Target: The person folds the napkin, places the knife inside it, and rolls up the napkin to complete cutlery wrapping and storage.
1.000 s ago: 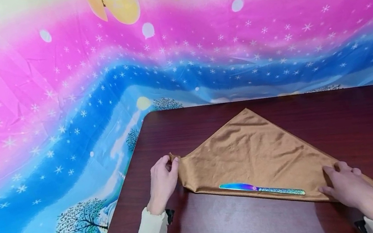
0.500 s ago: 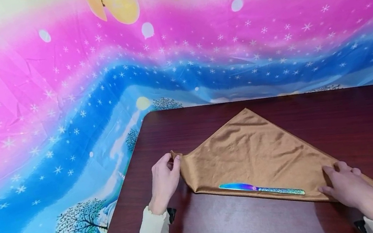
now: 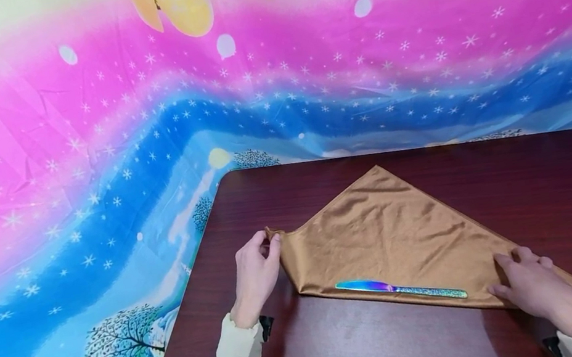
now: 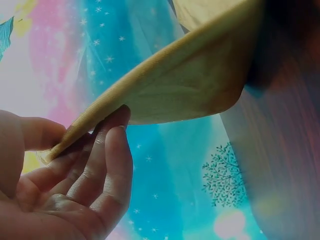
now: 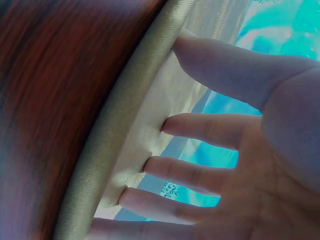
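A golden-brown satin napkin [image 3: 383, 225], folded to a triangle, lies on the table with its peak pointing away. My left hand [image 3: 256, 274] pinches its left corner between thumb and fingers and holds it raised off the table; in the left wrist view the lifted napkin [image 4: 185, 85] slopes up from the fingertips. On the napkin near its front fold rests a rainbow-coloured table knife [image 3: 401, 290], blade to the left. My right hand [image 3: 539, 288] rests on the napkin's right part; in the right wrist view its spread fingertips [image 5: 175, 125] press on the cloth.
The dark red-brown wooden table [image 3: 556, 179] has rounded corners. Behind it and to its left hangs a pink and blue patterned cloth [image 3: 301, 63] with snowflakes and trees.
My left hand has moved slightly right and away, bringing the raised left corner of the napkin with it. The right hand and the knife have stayed in place.
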{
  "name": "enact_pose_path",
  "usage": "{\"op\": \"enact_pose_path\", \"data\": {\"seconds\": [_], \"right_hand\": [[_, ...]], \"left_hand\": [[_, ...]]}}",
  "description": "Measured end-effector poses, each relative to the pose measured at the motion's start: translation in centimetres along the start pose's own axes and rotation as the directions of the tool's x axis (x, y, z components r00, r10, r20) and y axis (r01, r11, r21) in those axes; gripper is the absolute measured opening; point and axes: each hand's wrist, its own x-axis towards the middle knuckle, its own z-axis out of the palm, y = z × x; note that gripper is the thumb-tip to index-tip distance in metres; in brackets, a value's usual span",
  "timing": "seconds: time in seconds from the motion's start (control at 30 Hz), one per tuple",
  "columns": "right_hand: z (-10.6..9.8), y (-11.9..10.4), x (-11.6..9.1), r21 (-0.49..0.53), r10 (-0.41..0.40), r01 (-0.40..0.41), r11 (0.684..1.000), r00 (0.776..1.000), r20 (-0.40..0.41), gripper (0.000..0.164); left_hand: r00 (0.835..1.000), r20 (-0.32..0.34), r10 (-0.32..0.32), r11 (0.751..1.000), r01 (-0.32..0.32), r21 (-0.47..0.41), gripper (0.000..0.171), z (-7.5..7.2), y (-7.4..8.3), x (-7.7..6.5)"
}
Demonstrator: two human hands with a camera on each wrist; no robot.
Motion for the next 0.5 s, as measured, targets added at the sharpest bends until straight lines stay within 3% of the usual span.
{"op": "enact_pose_path", "data": {"seconds": [0.5], "right_hand": [[0.2, 0.2, 0.1, -0.006, -0.013, 0.013, 1.0, 1.0, -0.013, 0.073]], "left_hand": [[0.999, 0.006, 0.035, 0.999, -0.035, -0.04, 0.015, 0.5, 1.2, 0.2]]}}
